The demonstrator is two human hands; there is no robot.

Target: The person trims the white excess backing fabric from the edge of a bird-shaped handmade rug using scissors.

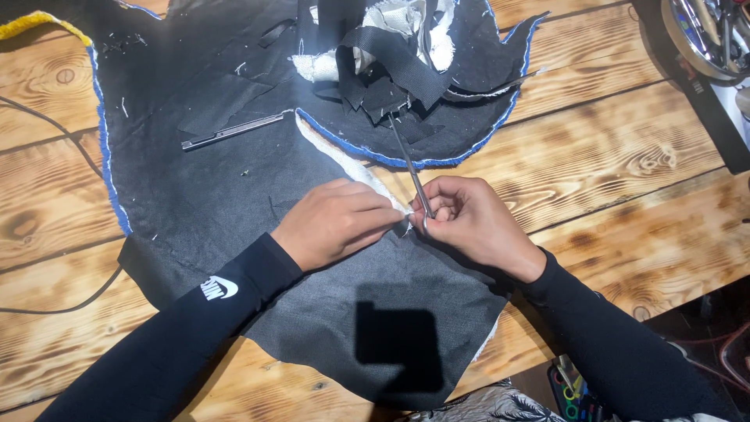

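**Head view: two hands on a seam at the fabric edge**

Head camera looks down at a plank table [625, 156]; a large black fabric piece [234, 187] with blue-stitched edging lies spread across it.

Your left hand [332, 223] is closed in a pinch on the white padded edge strip [351, 168] where it meets the black cloth; knuckles up, wrist straight, forearm coming in from the lower left.

Your right hand [469, 223] is curled shut around a thin metal tool [410, 168]; its shaft slants up and away from your fingers; its working tip sits between your two hands, hidden by the fingers, so I cannot tell what it touches.

Risks, as I judge them: the tip is very close to your left fingertips, so a slip under tension could nick them; pulling the strip too hard could tear the cloth rather than the stitching; the hidden tip means you work partly by feel.

Nearby: a heap of black and white scraps [383, 55] at the top; a flat metal strip [230, 131] on the fabric; a dark cable [55, 125] at left.
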